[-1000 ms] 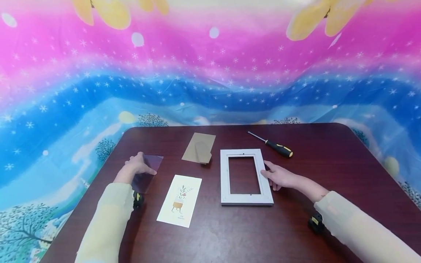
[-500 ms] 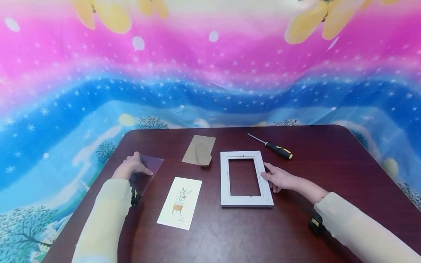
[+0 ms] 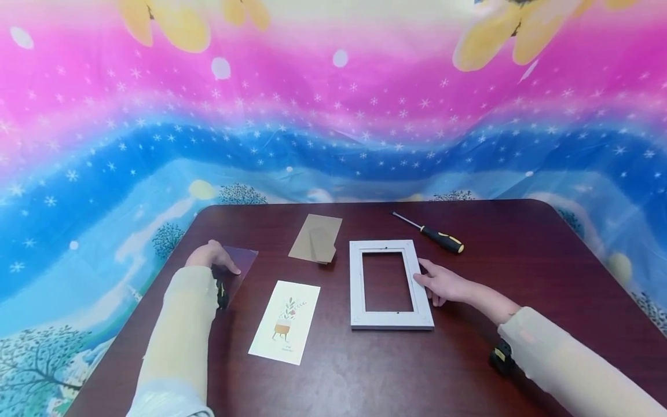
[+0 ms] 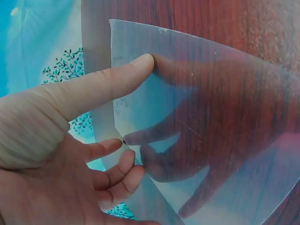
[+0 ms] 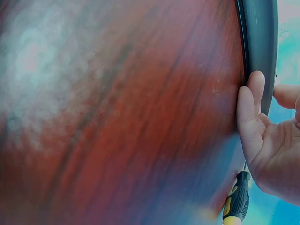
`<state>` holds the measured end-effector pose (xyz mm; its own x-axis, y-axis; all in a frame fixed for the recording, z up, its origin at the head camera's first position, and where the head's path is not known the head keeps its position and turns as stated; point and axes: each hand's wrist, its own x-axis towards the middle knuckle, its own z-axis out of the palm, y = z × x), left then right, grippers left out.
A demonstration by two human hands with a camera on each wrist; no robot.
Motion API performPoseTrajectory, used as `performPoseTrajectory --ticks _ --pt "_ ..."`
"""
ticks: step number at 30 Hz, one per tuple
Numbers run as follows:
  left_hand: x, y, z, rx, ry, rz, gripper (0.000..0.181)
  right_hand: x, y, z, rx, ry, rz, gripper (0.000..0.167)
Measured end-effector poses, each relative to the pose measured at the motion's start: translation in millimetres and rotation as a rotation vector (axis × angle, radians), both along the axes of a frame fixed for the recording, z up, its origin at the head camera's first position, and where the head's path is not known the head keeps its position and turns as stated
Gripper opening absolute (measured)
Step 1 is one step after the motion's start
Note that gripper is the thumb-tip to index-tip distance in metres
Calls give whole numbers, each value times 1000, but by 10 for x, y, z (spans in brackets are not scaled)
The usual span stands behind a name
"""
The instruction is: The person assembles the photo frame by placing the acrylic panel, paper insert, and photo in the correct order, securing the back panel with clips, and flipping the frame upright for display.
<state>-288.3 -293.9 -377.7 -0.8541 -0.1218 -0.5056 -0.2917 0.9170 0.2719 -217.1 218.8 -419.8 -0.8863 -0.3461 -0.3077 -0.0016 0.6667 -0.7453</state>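
Note:
A clear sheet [image 3: 244, 263] lies at the left of the table, partly covered by my left hand [image 3: 211, 256]. In the left wrist view the thumb of my left hand [image 4: 70, 136] rests on the clear sheet [image 4: 211, 126], while the other fingers, loosely bent, touch its edge. My right hand [image 3: 443, 282] holds the right side of a white frame [image 3: 392, 319], thumb on top and fingers along the outer side. The right wrist view shows my right hand [image 5: 272, 140] at the frame's dark-looking edge [image 5: 262, 42]. Between the hands lies a white card with a plant picture [image 3: 266, 336].
A brown backing board [image 3: 302, 246] with a stand piece lies behind the card. Behind the frame, towards the right, is a black and yellow screwdriver [image 3: 442, 239]. A patterned cloth [image 3: 333, 116] hangs behind the dark wooden table [image 3: 333, 382].
My left hand has turned at the wrist and shifted slightly over the clear sheet, and the left forearm has swung a little right. My right hand keeps its hold on the frame.

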Motion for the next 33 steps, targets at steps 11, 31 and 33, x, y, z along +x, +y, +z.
performPoseTrajectory --ticks 11,31,33 --pt "-96 -52 -57 -32 -69 -42 67 15 9 -3 14 -5 -6 64" --pt "54 -25 42 -48 33 22 89 9 0 4 0 9 8 65" --pt "76 -48 45 -40 44 13 86 4 -1 -7 -2 5 11 65"
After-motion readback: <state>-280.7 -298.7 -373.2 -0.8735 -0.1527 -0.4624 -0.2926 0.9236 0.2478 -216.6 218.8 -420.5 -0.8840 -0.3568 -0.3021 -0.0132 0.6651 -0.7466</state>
